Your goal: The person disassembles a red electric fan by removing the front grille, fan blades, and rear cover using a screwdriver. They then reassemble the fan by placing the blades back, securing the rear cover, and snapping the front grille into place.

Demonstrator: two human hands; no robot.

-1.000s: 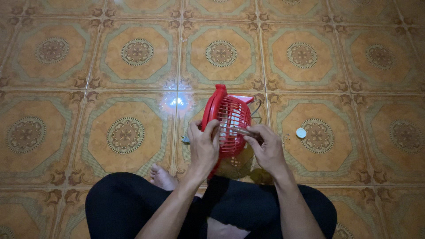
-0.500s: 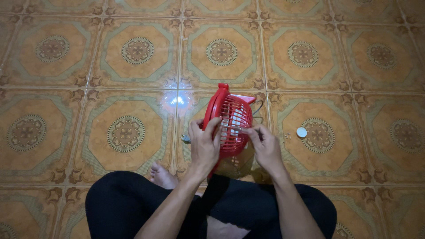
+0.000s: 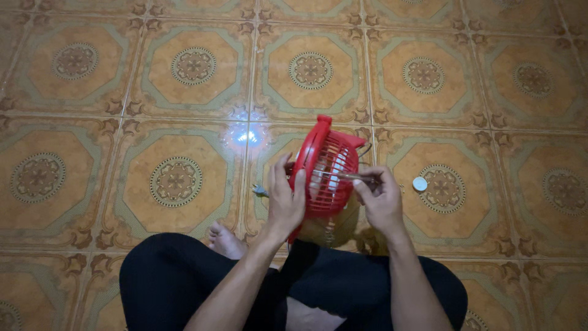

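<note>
Centre of frame, above the lap: red fan (image 3: pixel 327 168), upright. Left hand (image 3: pixel 285 199) curled around its rim, gripping. Right hand (image 3: pixel 380 199) pinching a thin metal tool (image 3: pixel 343 176) against the grille. Small white disc (image 3: pixel 419 184) on floor, right.

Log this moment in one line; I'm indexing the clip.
left hand: holds red fan grille | right hand: thin tool at grille | small white disc: on tiled floor

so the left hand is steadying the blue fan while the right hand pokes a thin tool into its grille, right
Not quite: the fan is red, not blue, as the head view shows. The left hand does steady it, and the right hand holds a thin tool at its grille.
</note>
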